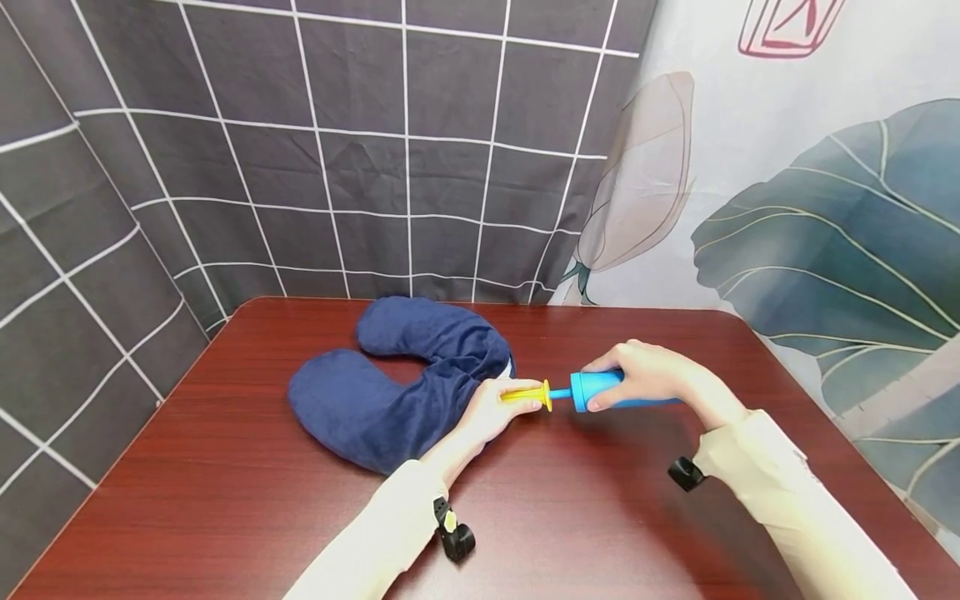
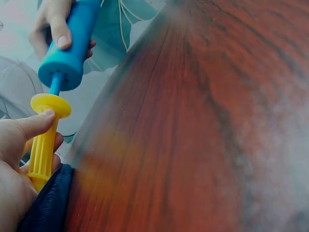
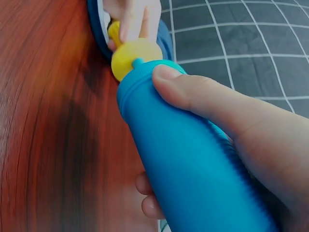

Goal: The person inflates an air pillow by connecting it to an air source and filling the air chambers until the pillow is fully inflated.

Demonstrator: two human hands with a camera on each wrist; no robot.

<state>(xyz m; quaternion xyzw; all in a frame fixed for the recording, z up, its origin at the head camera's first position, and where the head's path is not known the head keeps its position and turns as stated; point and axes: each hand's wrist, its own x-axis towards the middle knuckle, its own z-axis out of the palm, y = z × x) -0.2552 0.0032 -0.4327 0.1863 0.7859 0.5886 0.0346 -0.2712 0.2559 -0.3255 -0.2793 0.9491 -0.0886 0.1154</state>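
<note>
A hand air pump with a blue barrel (image 3: 178, 150) and a yellow handle (image 2: 44, 147) lies across between the two hands. My left hand (image 1: 487, 412) grips the yellow handle, with the thumb near its round flange. My right hand (image 1: 647, 372) is wrapped around the blue barrel, thumb along its near end. A short piece of blue rod (image 2: 56, 83) shows between barrel and flange. A navy U-shaped neck pillow (image 1: 352, 408) rests on the table against the left hand, and the handle's far end reaches its zipped edge (image 2: 46, 203). The barrel's other end is hidden in the head view.
The reddish-brown wooden table (image 1: 570, 500) has its back edge against a dark grid-patterned curtain (image 1: 367, 175). At the right hangs a pale curtain (image 1: 720, 250) with large leaf prints. A small black camera (image 1: 456, 533) sits at the left wrist.
</note>
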